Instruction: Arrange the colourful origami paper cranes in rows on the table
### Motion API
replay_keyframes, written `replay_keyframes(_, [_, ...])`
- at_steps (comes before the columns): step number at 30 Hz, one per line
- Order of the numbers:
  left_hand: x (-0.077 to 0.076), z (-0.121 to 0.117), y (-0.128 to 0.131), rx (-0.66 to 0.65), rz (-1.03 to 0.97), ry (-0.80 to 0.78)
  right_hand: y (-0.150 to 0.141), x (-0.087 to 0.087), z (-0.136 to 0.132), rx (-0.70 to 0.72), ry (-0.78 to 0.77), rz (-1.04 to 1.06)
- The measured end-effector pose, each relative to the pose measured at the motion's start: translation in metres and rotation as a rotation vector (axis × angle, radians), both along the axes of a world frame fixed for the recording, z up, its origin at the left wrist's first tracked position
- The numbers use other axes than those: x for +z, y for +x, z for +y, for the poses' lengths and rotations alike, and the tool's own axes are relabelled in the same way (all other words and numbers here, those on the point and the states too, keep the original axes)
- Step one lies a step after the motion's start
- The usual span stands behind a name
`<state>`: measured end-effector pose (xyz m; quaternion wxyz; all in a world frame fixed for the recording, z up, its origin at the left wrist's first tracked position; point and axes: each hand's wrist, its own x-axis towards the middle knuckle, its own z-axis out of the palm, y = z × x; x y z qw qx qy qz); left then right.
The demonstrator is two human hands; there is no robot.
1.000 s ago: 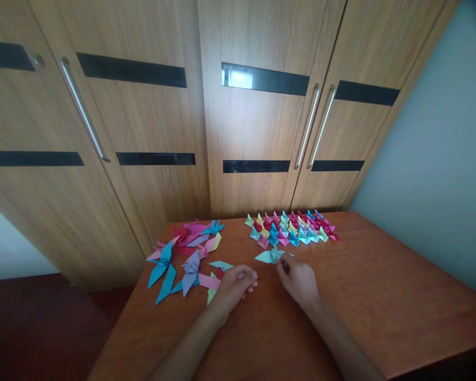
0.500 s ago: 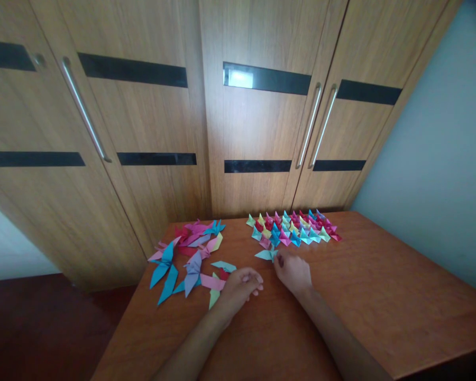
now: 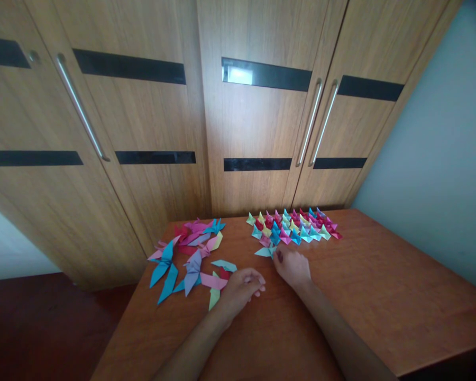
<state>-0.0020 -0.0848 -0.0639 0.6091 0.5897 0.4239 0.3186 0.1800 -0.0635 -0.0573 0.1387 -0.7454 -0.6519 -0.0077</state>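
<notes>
My right hand [image 3: 292,267] pinches one side of a pale blue paper crane [image 3: 265,252], whose other wing points left. It sits low at the front left of the rows of folded cranes [image 3: 295,233]; part of it is hidden behind my fingers. My left hand [image 3: 244,288] hovers over the table, fingers loosely curled and apart, with nothing seen in them. Close by on its left lie a pink paper strip-like wing [image 3: 213,281], a light green one [image 3: 214,299] and a pale teal one [image 3: 224,264], partly covered by the hand.
A loose pile of paper cranes, among them a lilac one [image 3: 193,269] and a blue one [image 3: 164,263], covers the left of the brown table [image 3: 381,286]. Behind the table stands a wooden wardrobe [image 3: 254,121] with metal handles. A pale wall [image 3: 440,159] rises at right.
My left hand has shifted very slightly to the right. The right hand stays at the pale blue crane, and the view has tilted a little.
</notes>
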Motion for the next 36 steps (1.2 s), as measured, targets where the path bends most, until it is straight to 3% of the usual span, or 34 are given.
replay_keyframes(14, [-0.002, 0.001, 0.001, 0.002, -0.028, -0.004, 0.003, 0.0, -0.01, -0.011, 0.01, 0.025])
replay_keyframes(20, [0.002, 0.001, -0.001, 0.017, -0.017, -0.011, 0.001, -0.011, -0.021, 0.042, 0.021, 0.075])
replay_keyframes(24, [0.008, 0.006, -0.008, 0.101, -0.041, 0.086, 0.001, -0.021, -0.024, 0.132, 0.011, 0.145])
replay_keyframes(29, [0.031, 0.014, -0.04, 0.302, 0.123, 0.414, 0.009, -0.028, -0.019, 0.191, 0.044, 0.294])
replay_keyframes(33, [0.049, 0.018, -0.088, 0.508, 0.521, 0.694, 0.011, -0.03, -0.017, 0.216, 0.065, 0.34])
replay_keyframes(36, [0.048, 0.019, -0.126, 0.648, 0.753, 0.755, 0.011, -0.029, -0.018, 0.223, 0.072, 0.328])
